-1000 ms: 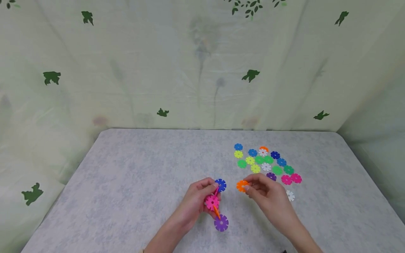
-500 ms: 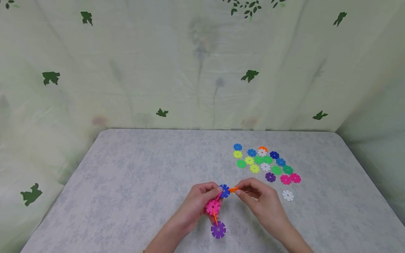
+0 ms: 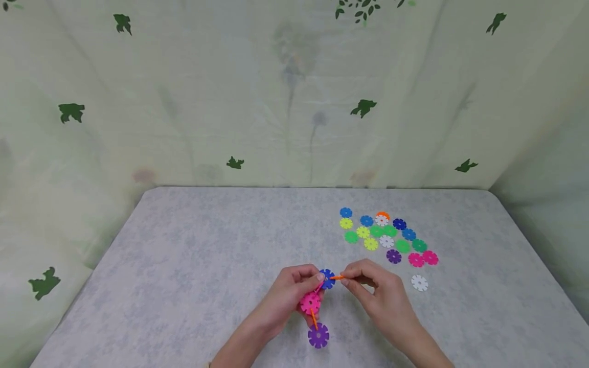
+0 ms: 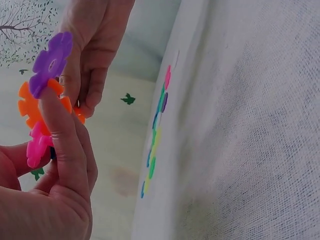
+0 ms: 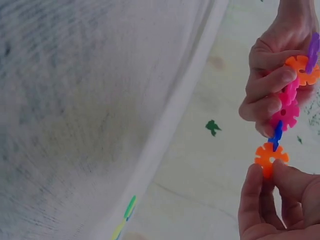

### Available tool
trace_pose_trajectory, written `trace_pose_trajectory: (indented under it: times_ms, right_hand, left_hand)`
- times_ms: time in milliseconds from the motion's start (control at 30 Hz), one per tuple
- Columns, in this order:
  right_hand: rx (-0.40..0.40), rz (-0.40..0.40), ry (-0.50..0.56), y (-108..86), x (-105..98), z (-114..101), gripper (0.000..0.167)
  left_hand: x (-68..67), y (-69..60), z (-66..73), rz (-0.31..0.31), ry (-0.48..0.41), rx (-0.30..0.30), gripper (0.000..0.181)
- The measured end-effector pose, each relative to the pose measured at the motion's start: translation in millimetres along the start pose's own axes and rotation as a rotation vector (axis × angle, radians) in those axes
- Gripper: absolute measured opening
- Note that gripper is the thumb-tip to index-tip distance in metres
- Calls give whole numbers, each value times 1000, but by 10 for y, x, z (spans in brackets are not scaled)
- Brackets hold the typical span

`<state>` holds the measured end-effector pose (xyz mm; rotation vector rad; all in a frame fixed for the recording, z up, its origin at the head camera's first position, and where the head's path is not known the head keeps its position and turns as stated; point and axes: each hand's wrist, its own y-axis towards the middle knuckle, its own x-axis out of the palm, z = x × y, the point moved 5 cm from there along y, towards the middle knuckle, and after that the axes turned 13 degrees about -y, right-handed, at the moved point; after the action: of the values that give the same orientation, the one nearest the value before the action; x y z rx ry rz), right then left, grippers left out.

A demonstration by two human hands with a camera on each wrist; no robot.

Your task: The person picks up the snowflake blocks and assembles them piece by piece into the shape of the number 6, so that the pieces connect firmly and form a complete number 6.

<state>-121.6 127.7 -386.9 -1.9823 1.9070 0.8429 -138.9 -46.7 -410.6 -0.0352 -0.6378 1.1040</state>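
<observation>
My left hand (image 3: 291, 292) grips a chain of interlocking snowflake discs above the table. Along it run a blue disc (image 3: 329, 280), pink discs (image 5: 285, 113), an orange disc (image 4: 31, 108) and, at the near end, a purple disc (image 3: 318, 336). Thumb and fingers pinch near the blue end. My right hand (image 3: 385, 294) pinches another orange snowflake disc (image 5: 265, 154) between thumb and fingers. In the head view this disc is edge-on, its rim meeting the blue disc's right side. The right wrist view shows the two crosswise and touching; how deep the slots engage, I cannot tell.
Several loose snowflake discs lie flat at the table's right back, among them a yellow disc (image 3: 346, 223), a green disc (image 3: 352, 237) and a pink disc (image 3: 416, 260). A white disc (image 3: 420, 283) lies closest to my right hand. A patterned curtain (image 3: 207, 102) hangs behind the grey table (image 3: 184, 266).
My right hand has moved left and turned its orange disc edge-on, bringing it from apart to against the blue disc. The chain in my left hand has shifted slightly nearer to me.
</observation>
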Motion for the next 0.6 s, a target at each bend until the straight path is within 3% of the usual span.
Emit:
trace_pose_trajectory:
  times_ms: [167,300,433,600]
  right_hand:
    - [81,-55,53,19,36,49,21]
    - [162,-102,121,36,58,102,27]
    - [148,-120,128,59,29,143,29]
    - [158,-116,48,80,-122,197,23]
  left_hand:
    - [14,9,-8,-15,5,-20,22]
    - [-3,19,12,-41,-11,-6,19]
    - [-47,15,44,-54,-40,12,19]
    - [-65,12,63,-31,-48,12,19]
